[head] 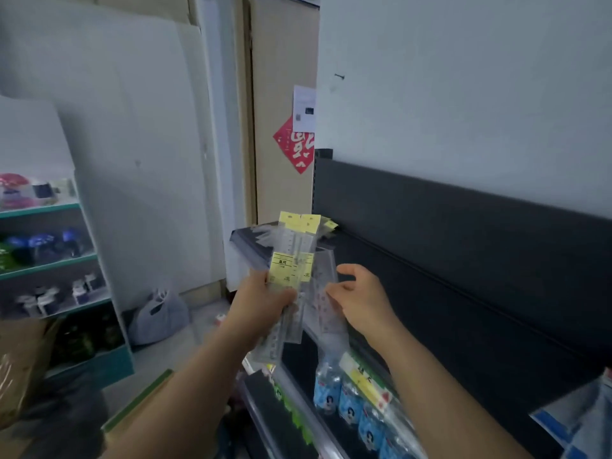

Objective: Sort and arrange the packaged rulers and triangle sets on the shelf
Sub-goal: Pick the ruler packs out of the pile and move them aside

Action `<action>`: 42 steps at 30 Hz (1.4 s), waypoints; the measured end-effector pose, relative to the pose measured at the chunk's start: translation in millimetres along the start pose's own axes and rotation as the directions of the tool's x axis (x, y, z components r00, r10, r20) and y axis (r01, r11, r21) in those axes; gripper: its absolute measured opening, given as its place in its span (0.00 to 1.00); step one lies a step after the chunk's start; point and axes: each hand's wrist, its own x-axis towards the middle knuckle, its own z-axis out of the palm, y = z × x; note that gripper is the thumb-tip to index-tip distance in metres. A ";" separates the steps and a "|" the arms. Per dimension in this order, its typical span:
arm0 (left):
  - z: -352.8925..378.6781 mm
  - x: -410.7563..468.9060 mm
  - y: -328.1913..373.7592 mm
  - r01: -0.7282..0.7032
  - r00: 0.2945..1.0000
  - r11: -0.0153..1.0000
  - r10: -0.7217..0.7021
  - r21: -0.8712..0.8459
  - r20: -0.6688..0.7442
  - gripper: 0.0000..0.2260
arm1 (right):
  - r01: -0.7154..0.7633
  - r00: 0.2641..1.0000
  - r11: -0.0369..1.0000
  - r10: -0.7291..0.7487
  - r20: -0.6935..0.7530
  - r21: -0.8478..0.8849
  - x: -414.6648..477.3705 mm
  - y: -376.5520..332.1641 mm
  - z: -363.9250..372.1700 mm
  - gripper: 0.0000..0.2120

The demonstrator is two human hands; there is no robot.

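Note:
My left hand grips a bundle of clear packaged rulers with yellow labels, held upright in front of the dark shelf. My right hand pinches the edge of another clear ruler package just right of the bundle, fingers curled on it. More yellow-headed packages lean at the shelf's far left end behind the bundle. Below on a lower shelf lie blue-printed packages and a yellow-labelled set.
The shelf has a dark back panel against a pale wall. A teal-edged rack with goods stands at left. A plastic bag sits on the floor, and a cardboard box is at lower left.

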 end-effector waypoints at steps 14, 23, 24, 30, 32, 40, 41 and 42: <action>13.4 189.5 -17.8 -0.026 0.999 0.999 0.025 0.040 0.025 0.06 | 0.041 0.998 0.983 -0.049 -0.042 -0.177 180.7 19.2 40.9 0.21; 10.4 313.3 -21.4 -0.120 0.985 0.977 0.095 0.176 0.142 0.10 | -0.055 0.984 0.956 0.002 -0.178 -0.290 273.4 28.8 78.0 0.20; 10.6 324.4 -20.7 -0.135 0.982 0.971 0.104 0.200 0.156 0.11 | -0.073 0.980 0.951 0.012 -0.200 -0.300 281.0 27.6 81.2 0.20; 19.3 369.0 -31.6 -0.270 0.950 0.873 0.174 0.405 0.258 0.16 | -0.201 0.957 0.778 0.026 -0.290 -0.595 303.2 26.8 90.2 0.11; 21.6 380.0 -41.2 -0.318 0.936 0.822 0.195 0.473 0.292 0.20 | -0.203 0.959 0.736 0.017 -0.282 -0.646 303.9 29.0 90.5 0.10; 20.2 385.4 -48.3 -0.541 0.840 0.572 0.400 0.616 0.366 0.19 | -0.193 0.961 0.673 -0.019 -0.277 -0.714 300.7 28.0 89.6 0.09; 20.9 382.4 -45.2 -0.579 0.813 0.548 0.444 0.604 0.377 0.18 | -0.196 0.959 0.667 -0.023 -0.282 -0.719 298.1 26.4 87.9 0.09; 22.1 378.8 -41.3 -0.618 0.783 0.534 0.485 0.578 0.389 0.18 | -0.198 0.958 0.661 -0.026 -0.286 -0.724 294.5 24.2 85.7 0.10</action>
